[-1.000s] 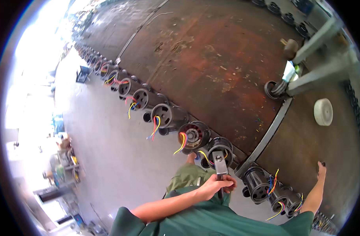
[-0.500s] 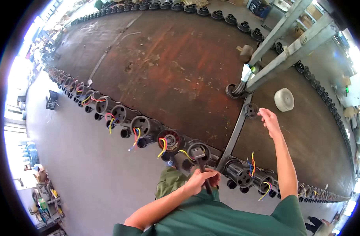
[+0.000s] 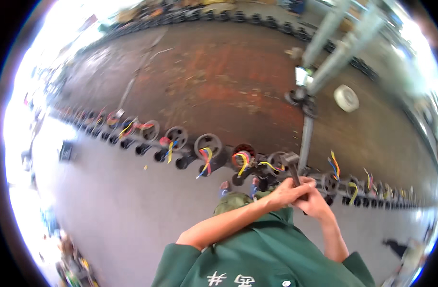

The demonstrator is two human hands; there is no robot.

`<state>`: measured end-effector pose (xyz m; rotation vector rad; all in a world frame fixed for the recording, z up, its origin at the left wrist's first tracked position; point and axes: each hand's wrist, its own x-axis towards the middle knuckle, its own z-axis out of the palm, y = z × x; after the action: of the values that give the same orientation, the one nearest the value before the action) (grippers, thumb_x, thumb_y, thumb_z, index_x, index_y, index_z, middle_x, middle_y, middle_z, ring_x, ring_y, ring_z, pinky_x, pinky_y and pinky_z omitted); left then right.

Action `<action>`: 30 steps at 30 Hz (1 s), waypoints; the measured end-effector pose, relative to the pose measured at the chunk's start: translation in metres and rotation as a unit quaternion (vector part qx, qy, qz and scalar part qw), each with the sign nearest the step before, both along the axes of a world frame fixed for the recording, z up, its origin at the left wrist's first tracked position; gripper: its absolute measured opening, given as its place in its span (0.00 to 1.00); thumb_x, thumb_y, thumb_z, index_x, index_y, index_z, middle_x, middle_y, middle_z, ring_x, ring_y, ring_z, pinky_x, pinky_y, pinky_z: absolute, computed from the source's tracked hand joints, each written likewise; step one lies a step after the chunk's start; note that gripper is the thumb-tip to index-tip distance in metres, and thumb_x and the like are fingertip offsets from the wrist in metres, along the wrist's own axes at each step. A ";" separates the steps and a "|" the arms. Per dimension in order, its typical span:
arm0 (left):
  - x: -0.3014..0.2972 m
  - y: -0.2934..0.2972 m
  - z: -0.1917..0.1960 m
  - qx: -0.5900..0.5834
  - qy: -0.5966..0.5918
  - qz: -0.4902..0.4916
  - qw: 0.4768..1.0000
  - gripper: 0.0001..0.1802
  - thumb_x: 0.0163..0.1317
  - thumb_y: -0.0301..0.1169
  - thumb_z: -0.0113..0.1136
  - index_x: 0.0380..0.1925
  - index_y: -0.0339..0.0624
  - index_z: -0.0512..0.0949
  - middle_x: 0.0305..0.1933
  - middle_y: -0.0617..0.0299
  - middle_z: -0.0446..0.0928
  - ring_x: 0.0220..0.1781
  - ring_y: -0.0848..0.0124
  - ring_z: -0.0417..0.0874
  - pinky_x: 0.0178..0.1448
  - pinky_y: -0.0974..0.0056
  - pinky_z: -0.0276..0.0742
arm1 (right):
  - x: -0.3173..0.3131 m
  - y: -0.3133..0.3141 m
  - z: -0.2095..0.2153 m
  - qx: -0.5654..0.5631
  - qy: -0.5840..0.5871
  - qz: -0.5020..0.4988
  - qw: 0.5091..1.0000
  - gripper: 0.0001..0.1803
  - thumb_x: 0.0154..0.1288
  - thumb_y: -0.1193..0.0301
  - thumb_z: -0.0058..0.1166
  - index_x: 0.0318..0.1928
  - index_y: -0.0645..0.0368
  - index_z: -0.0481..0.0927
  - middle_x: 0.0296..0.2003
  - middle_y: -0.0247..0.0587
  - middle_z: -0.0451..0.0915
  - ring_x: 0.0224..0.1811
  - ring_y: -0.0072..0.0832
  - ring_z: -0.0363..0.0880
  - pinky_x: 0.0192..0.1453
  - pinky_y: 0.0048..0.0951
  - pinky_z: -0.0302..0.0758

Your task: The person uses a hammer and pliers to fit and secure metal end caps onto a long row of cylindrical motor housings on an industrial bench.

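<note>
Only the head view here, looking down at a big round rusty table [image 3: 219, 81] with motors [image 3: 208, 146] lined up all along its edge, each with coloured wires [image 3: 205, 158] hanging out, yellow, red, blue.

Both hands meet at the near edge, just right of centre. The left hand [image 3: 286, 192] is curled tight round the handle of a hammer [image 3: 292, 168], and the right hand [image 3: 314, 203] is pressed right up against it from the other side, fingers wrapped on the same handle as far as I can tell. The hammer's head sticks up above the fists, touching or just over the motor row beside a grey pole [image 3: 305, 143].

A white roll [image 3: 346, 98] sits on the table well off to the right. Green sleeves [image 3: 257, 253] fill the bottom, grey floor [image 3: 118, 205] on the left.
</note>
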<state>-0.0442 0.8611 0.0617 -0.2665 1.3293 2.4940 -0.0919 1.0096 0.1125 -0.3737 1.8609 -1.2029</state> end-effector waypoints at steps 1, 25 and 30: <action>-0.003 -0.017 0.008 -0.086 0.056 -0.089 0.991 0.24 0.76 0.46 0.57 0.53 0.34 0.82 0.40 0.62 0.84 0.43 0.73 0.82 0.49 0.64 0.79 | 0.014 -0.013 -0.008 -0.069 0.050 -0.078 0.993 0.15 0.59 0.75 0.63 0.48 0.64 0.81 0.31 0.30 0.80 0.34 0.22 0.79 0.38 0.29 0.77; 0.179 -0.215 0.282 -0.752 0.381 0.134 0.521 0.13 0.60 0.29 0.62 0.39 0.38 0.69 0.38 0.56 0.72 0.29 0.64 0.73 0.30 0.63 0.71 | -0.053 -0.007 -0.050 0.196 0.470 0.059 0.858 0.11 0.53 0.65 0.67 0.35 0.54 0.84 0.27 0.49 0.84 0.33 0.52 0.84 0.37 0.49 0.77; 0.166 -0.200 0.280 -0.739 0.423 0.138 0.506 0.13 0.60 0.28 0.62 0.40 0.38 0.69 0.38 0.55 0.72 0.29 0.64 0.73 0.30 0.63 0.71 | -0.067 0.020 -0.051 0.205 0.482 0.092 0.847 0.11 0.54 0.64 0.66 0.37 0.53 0.84 0.26 0.52 0.83 0.32 0.54 0.83 0.38 0.51 0.78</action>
<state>0.1220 0.6610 0.3417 0.5735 3.6713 0.6207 -0.1589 1.0291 0.0618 -1.0155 2.7676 -0.4294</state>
